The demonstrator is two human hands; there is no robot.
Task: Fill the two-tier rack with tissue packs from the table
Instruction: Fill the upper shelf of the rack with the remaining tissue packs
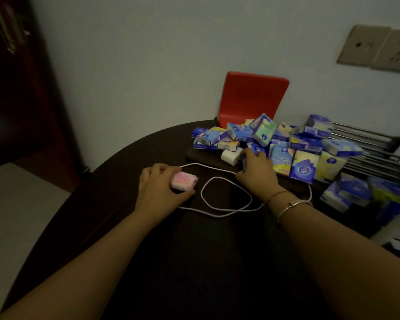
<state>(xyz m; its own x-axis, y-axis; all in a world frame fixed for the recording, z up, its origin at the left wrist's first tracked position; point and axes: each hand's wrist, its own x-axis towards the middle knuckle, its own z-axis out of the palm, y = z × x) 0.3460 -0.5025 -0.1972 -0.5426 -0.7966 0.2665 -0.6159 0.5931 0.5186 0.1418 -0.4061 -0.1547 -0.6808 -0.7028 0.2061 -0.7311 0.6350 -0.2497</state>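
Both hands grip packs, your left hand (159, 188) a pink pack (184, 180), your right hand (255, 168) one half-hidden in the pile (286, 146), so lifting may snag the white cable (226, 197).

One head-worn camera looks forward and down, close over the dark table (129, 227).

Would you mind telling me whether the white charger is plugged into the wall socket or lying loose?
Lying loose: the white charger rests on the table beside the tissue packs, away from the wall socket.
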